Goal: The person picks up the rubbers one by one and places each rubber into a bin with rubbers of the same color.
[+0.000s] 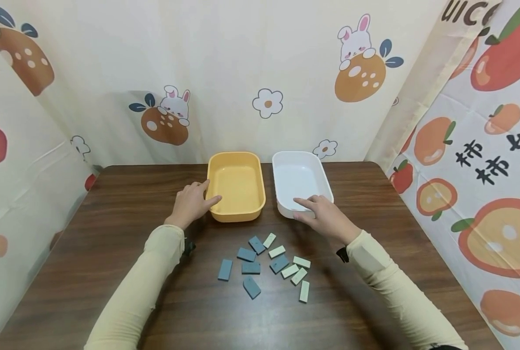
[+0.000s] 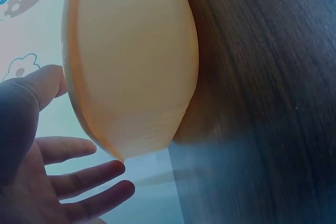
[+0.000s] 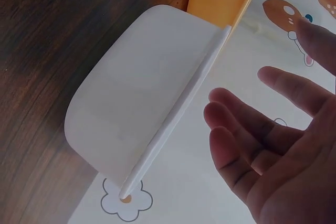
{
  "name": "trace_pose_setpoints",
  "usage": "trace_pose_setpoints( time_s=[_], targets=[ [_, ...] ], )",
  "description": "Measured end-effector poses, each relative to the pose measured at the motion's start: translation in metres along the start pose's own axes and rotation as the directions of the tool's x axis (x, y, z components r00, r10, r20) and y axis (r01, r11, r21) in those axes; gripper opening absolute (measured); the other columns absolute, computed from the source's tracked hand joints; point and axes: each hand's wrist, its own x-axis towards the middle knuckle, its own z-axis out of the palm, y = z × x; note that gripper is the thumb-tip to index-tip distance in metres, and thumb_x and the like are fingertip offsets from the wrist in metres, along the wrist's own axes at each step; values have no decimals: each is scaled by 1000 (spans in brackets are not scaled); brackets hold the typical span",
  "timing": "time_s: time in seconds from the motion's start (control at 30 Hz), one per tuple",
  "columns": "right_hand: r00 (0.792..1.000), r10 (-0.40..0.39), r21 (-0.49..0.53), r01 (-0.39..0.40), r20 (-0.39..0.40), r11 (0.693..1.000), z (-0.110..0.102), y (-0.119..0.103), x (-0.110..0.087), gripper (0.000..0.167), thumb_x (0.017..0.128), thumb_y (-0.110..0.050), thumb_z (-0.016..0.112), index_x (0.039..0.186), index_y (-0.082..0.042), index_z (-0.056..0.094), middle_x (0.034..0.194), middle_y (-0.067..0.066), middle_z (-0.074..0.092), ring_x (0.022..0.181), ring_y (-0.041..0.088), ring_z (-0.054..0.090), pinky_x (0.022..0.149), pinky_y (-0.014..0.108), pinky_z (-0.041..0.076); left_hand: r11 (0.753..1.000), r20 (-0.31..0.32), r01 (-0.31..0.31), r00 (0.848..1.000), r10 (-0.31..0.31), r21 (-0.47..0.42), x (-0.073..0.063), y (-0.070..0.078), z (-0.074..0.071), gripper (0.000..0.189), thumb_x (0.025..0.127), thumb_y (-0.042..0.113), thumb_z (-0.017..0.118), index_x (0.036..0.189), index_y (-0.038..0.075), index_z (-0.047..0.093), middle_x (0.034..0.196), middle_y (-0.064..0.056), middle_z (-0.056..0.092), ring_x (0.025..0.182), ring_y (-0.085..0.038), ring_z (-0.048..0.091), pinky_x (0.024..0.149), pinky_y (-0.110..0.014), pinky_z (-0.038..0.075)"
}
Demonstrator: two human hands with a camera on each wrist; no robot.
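My left hand (image 1: 191,201) is at the near left corner of a yellow plastic tub (image 1: 237,187), fingers spread. In the left wrist view its thumb overlaps the tub's rim (image 2: 72,95), and the other fingers extend beside the wall. My right hand (image 1: 325,216) hovers over the near right corner of a white tub (image 1: 301,177). The right wrist view shows its fingers (image 3: 247,119) loosely bent, apart from the white rim, holding nothing. In front of the tubs lie several blue-grey blocks (image 1: 251,268) and several smaller pale green blocks (image 1: 301,262).
Both tubs stand side by side near the back edge of a dark wooden table (image 1: 111,218). A cream curtain (image 1: 224,58) with rabbit and flower prints hangs behind. Printed cloth (image 1: 483,160) covers the right side.
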Motion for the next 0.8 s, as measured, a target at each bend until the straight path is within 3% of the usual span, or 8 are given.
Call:
trace_pose_setpoints(
  time_s=[0.47, 0.8],
  targets=[
    [995, -100, 18, 99, 21, 995, 7, 4, -8, 43, 91, -29, 67, 128, -9, 65, 98, 13, 67, 84, 22, 60, 72, 35, 47, 1000, -32, -17, 999, 17, -5, -1, 0, 3, 69, 94, 48, 56, 146, 4, 43, 133, -25, 55, 122, -43, 50, 99, -61, 39],
    [982, -113, 79, 102, 154, 992, 11, 3, -12, 40, 90, -25, 69, 126, -8, 66, 106, 12, 68, 92, 24, 61, 77, 35, 50, 999, -42, -36, 998, 36, -12, -3, 1, 3, 64, 96, 43, 56, 145, 4, 44, 134, -25, 55, 121, -43, 50, 99, -62, 39]
  ],
)
